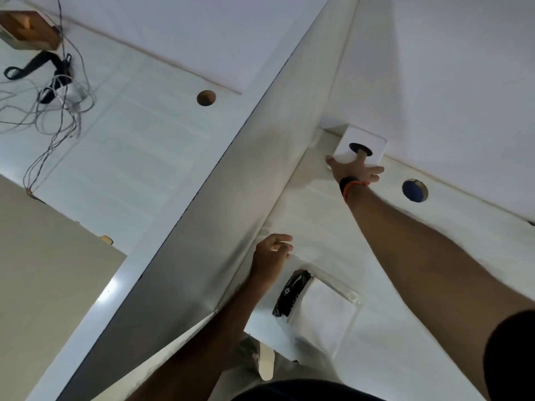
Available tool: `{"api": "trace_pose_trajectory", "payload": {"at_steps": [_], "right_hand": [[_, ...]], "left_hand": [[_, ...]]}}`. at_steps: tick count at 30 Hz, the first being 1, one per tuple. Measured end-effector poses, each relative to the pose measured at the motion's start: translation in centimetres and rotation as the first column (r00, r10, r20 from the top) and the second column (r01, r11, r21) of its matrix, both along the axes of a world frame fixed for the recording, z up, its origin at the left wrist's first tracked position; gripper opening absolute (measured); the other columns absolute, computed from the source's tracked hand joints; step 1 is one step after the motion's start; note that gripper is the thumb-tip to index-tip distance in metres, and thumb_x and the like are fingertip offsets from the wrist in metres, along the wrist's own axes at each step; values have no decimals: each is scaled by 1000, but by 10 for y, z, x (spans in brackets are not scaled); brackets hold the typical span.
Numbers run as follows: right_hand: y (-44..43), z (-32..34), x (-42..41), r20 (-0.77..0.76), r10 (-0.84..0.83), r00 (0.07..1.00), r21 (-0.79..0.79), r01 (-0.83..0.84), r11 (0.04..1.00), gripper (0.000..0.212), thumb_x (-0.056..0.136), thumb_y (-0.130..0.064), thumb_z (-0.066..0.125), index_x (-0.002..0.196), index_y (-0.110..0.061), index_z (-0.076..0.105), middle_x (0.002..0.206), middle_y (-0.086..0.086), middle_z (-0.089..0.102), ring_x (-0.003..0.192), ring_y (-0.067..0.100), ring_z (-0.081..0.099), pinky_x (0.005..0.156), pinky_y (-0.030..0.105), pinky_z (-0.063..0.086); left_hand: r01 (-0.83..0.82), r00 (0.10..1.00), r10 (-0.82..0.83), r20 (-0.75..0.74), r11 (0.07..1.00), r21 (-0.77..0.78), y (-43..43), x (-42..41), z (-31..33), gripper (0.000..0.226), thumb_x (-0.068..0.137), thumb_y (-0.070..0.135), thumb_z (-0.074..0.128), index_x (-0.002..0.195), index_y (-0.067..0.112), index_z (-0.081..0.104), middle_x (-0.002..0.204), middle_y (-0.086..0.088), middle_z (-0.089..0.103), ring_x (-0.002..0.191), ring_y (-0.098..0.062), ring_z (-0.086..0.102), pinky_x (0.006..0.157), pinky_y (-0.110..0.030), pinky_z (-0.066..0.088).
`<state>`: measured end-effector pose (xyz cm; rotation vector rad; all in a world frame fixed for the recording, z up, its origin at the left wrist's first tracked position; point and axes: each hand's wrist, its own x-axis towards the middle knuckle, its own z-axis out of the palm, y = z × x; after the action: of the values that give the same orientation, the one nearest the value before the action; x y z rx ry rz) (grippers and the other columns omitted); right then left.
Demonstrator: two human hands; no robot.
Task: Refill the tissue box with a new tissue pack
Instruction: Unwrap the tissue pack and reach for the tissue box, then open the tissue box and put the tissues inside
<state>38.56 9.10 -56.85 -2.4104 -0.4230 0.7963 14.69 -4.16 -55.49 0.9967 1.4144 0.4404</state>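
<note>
A white cube tissue box (373, 143) with a dark round opening on top stands at the far back of the white desk (390, 256), against the wall. My right hand (354, 166) is stretched out onto it, one finger inside the opening and the thumb and other fingers spread over its near side. The new tissue pack (321, 308), white in clear wrap with a black end, lies flat near the desk's front edge. My left hand (272, 253) hovers just beyond the pack with its fingers loosely curled and nothing in them.
A white partition (231, 198) runs diagonally along the desk's left side. A round cable hole (414, 190) sits right of the box. The neighbouring desk holds another hole (206, 97), tangled cables (58, 94) and a wooden object (29, 28).
</note>
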Motion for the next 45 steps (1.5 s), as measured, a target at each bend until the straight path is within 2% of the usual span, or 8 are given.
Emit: {"api": "trace_pose_trajectory", "payload": {"at_steps": [7,12,16,23,30,37,43,45], "right_hand": [[-21,19,-17,-47,-115,992,74,119,990,82,55,-51,79,126,-31,45,130,14,34,122,38,38,93,44,38],[-87,51,-59,-410,3,912,353,156,922,77,66,-51,72,138,-36,46,140,9,36,116,28,50,93,45,51],[-150,79,-86,-633,127,764,395,177,902,65,71,-43,63,128,-13,49,123,3,58,110,24,58,82,39,53],[-212,94,-83,-664,233,710,431,109,896,42,78,-33,59,114,-13,55,124,10,58,112,23,58,83,37,56],[-225,112,-86,-662,205,721,374,81,924,60,75,-55,66,117,-13,60,115,4,70,104,20,69,80,33,55],[-227,121,-87,-644,110,757,325,141,935,73,73,-51,76,130,-18,45,115,5,68,101,21,70,78,32,57],[-227,120,-88,-620,76,781,326,169,930,73,83,-45,74,132,-22,26,119,9,61,100,20,65,77,34,57],[-229,118,-85,-645,68,761,339,205,918,77,78,-49,75,132,-22,28,119,8,61,103,24,65,84,40,58]], "left_hand": [[-48,997,53,57,995,-92,4,-1,4,14,90,11,62,100,18,69,100,-12,72,77,-13,66,60,-16,49],[-122,936,217,279,939,-321,16,10,23,30,94,40,61,120,26,57,122,-4,59,118,-27,59,103,-46,47],[-61,903,212,374,924,-378,19,15,33,42,80,54,65,118,36,58,131,-6,55,125,-31,53,109,-50,42],[119,913,9,408,951,-287,8,23,49,54,77,56,66,124,28,59,126,-8,68,116,-30,65,92,-49,56],[117,920,10,392,947,-299,-9,33,63,24,91,48,59,108,31,63,118,-9,67,109,-30,65,100,-57,50],[108,925,-5,380,963,-248,-15,36,64,17,93,45,58,103,32,64,110,-9,68,104,-29,66,96,-55,54],[103,922,9,386,958,-268,-14,38,63,31,90,53,56,110,30,65,118,-12,67,109,-30,64,96,-55,53],[84,904,64,422,943,-322,-11,39,62,54,80,63,60,118,25,67,119,-12,68,115,-33,61,101,-57,49]]}}
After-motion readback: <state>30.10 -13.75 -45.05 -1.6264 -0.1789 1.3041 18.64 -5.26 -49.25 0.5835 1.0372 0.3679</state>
